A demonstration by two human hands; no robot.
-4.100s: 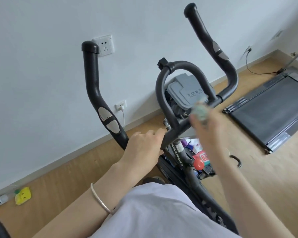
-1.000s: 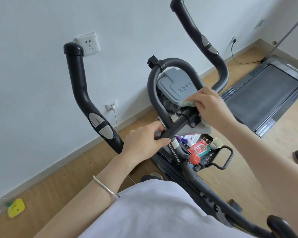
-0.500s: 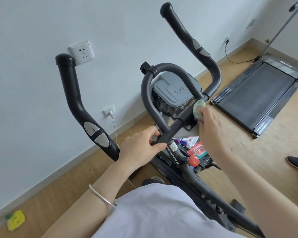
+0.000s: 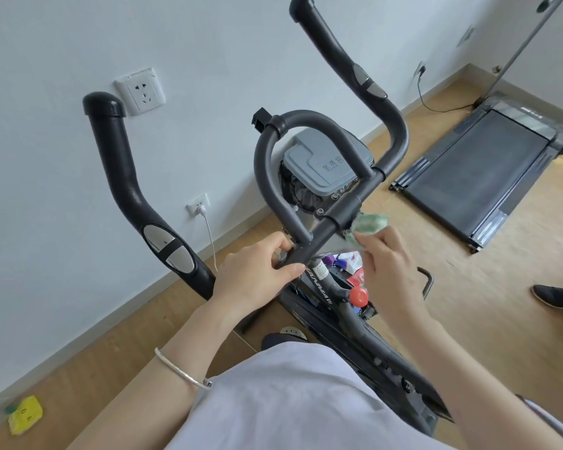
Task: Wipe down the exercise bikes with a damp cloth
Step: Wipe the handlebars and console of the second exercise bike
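A: Exercise bike (image 4: 319, 280) count?
B: One, by the white wall (image 4: 46, 157); one treadmill (image 4: 475, 170) right of it on wooden floor (image 4: 501, 271).
A: Hands?
B: Two: left hand (image 4: 254, 274) grips its crossbar (image 4: 316, 245), fingers curled; right hand (image 4: 387, 264) fingers pinch one green cloth (image 4: 369, 224) beside its clamp (image 4: 343, 216).

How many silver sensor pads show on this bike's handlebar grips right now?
4. On the left grip: left upper pad, left lower pad. On the right grip: right upper pad, right lower pad. Others on the grips' far sides may be hidden.
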